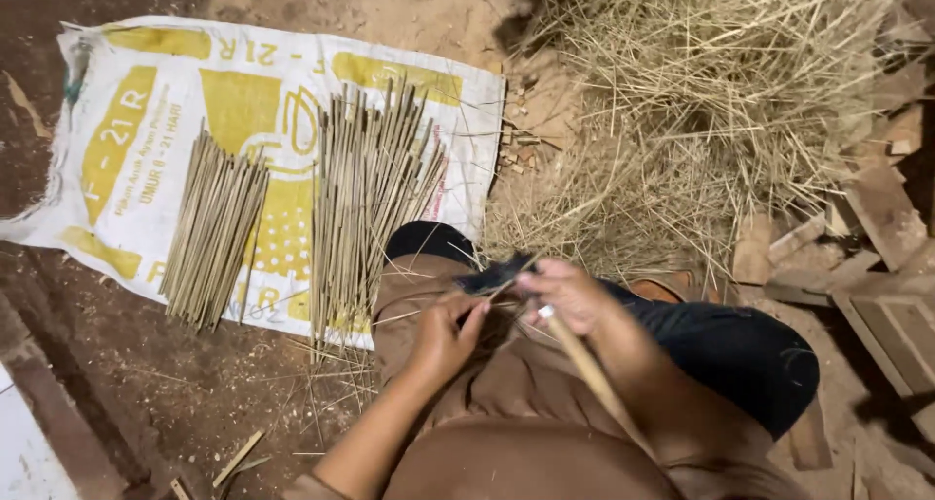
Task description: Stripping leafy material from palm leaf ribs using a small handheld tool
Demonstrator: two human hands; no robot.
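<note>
Here, over your lap, your right hand (pixel 570 294) is closed around the pale wooden handle (pixel 589 369) of a knife, whose dark blade (pixel 497 274) points leftward across your knee. Your left hand (pixel 443 339) sits just beside it, fingers curled in and pinching a thin bamboo sliver (pixel 506 288) that runs up against the blade; the sliver is slight and partly hidden by your fingers, so you cannot tell how far it reaches. Both hands rest above your brown trousers (pixel 506 403), and the handle slants down and to the right along your right forearm.

Past your knee, on the ground ahead, lies a white and yellow woven sack (pixel 127 120) spread flat. Two groups of cut bamboo sticks lie on it: a smaller bundle (pixel 214 232) on the left, fanned slightly toward the far end, and a larger bundle (pixel 365 198) nearer your knee, its lower ends spilling over the sack's near edge onto the dirt. The two bundles are apart, with printed sack showing between them.

To your right, a loose heap of straw-like shavings (pixel 721 101) covers the ground, reaching almost to your hands. Rough wooden offcuts (pixel 881 208) lie at the far right edge. Bare brown earth (pixel 195 393) with scattered splinters fills the lower left.
</note>
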